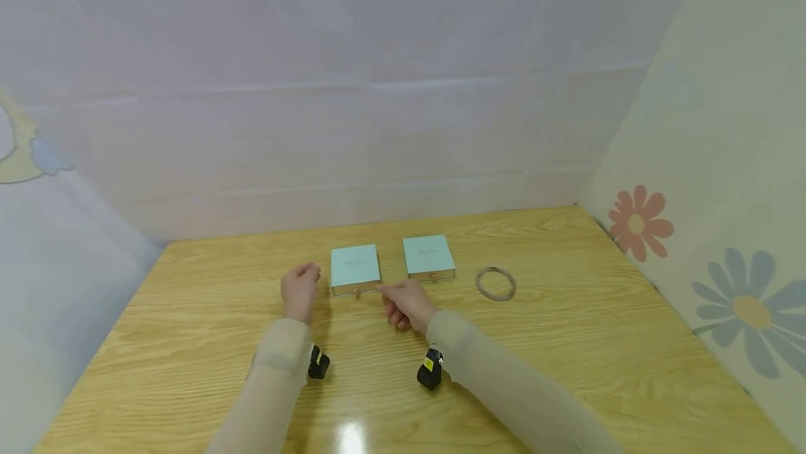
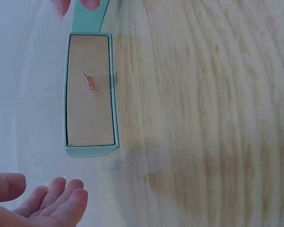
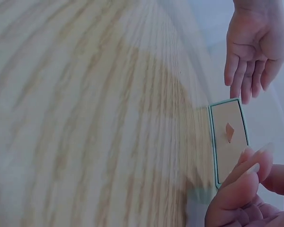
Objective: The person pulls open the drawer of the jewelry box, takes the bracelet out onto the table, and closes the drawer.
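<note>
A pale mint drawer box [image 1: 355, 265] lies on the table between the hands. Its tan drawer front [image 2: 90, 109] faces the wearer and is pushed in, with a small pinkish pull tab [image 2: 89, 81] at the middle. Just off the box's left side is the left hand [image 1: 299, 289], its fingers lightly bent around nothing. The right hand [image 1: 408, 302] is at the box's right front corner, thumb and forefinger reaching toward it and the other fingers loosely curled. In the right wrist view, its fingers [image 3: 241, 189] overlap the lower end of the drawer front.
To the right, slightly farther back, sits a second mint drawer box [image 1: 429, 256]. A brownish ring [image 1: 496, 284] lies flat to the right of that box. The wooden table [image 1: 189, 342] meets a pale cloth backdrop [image 1: 378, 146] behind and at both sides.
</note>
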### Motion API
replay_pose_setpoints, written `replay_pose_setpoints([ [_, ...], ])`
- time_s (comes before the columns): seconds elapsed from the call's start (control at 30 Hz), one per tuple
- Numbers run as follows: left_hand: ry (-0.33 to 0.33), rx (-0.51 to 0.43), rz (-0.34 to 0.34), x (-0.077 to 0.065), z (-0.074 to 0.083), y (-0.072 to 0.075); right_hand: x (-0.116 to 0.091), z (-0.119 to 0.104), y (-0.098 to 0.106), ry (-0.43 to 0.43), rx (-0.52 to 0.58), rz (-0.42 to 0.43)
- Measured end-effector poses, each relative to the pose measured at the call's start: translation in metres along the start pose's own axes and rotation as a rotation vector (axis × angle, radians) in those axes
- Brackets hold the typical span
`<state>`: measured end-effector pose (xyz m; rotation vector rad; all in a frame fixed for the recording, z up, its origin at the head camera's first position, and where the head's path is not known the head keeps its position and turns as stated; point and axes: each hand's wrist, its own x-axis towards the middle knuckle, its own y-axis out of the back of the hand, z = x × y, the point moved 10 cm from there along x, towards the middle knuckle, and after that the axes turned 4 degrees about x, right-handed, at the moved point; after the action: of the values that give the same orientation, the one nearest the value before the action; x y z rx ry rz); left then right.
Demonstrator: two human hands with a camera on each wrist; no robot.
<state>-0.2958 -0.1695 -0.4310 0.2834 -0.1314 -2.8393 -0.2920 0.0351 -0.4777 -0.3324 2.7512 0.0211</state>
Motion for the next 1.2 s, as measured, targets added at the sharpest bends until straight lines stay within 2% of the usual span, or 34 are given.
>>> replay_pose_setpoints([
  [0.23,-0.022,-0.036,-0.027,-0.004,0.006,-0.003,-0.005,0.0,0.012,-0.009,0.017,0.044],
  [0.67,-0.035,-0.032,0.023,-0.003,0.006,-0.014,-0.008,0.001,0.028,-0.008,0.017,0.084],
  [0.97,-0.055,-0.034,-0.02,-0.009,0.008,-0.024,-0.008,0.005,0.032,-0.003,0.025,0.079],
  [1.2,-0.041,-0.055,-0.038,-0.012,0.007,-0.03,-0.009,0.007,0.038,-0.022,0.033,0.108],
])
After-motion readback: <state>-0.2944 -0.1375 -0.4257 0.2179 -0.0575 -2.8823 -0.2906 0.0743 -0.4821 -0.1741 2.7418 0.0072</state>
